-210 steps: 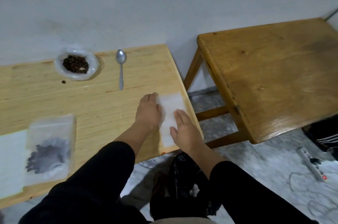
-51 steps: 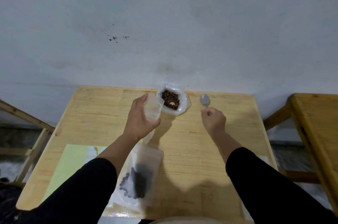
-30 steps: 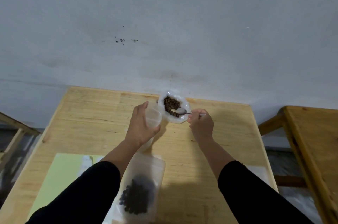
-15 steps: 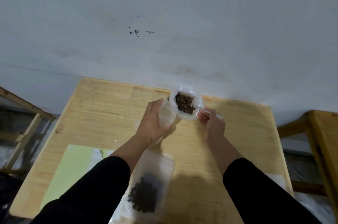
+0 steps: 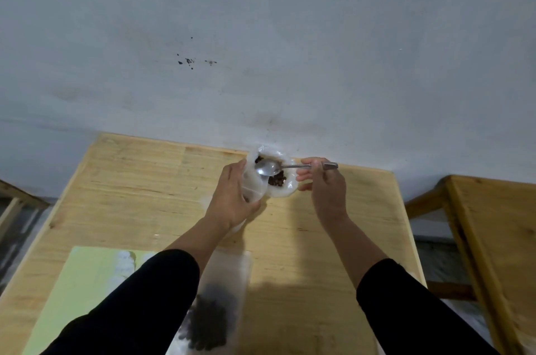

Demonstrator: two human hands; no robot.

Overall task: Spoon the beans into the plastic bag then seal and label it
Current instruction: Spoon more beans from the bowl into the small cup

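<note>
Left hand (image 5: 232, 198) curled round a small clear plastic bag (image 5: 255, 185), mouth tilted toward the bowl; bag's lower part hidden behind the palm, contents not readable; right hand (image 5: 326, 185) pinches the handle of a shiny metal spoon (image 5: 268, 166), thumb and fingertips on the stem, handle end poking past the knuckles; spoon bowl sits over the bag mouth, looks empty but glare makes it hard to tell; dark brown beans (image 5: 277, 179) lie in a white translucent bowl (image 5: 285, 190) at the far edge of the pale wooden table (image 5: 139, 180), partly covered by spoon and bag; a second frosted pouch (image 5: 214, 314) holding dark beans lies near the front edge, cut off by the sleeve and the frame bottom; pale green sheet (image 5: 92, 282) beside it, partly under the arm.
</note>
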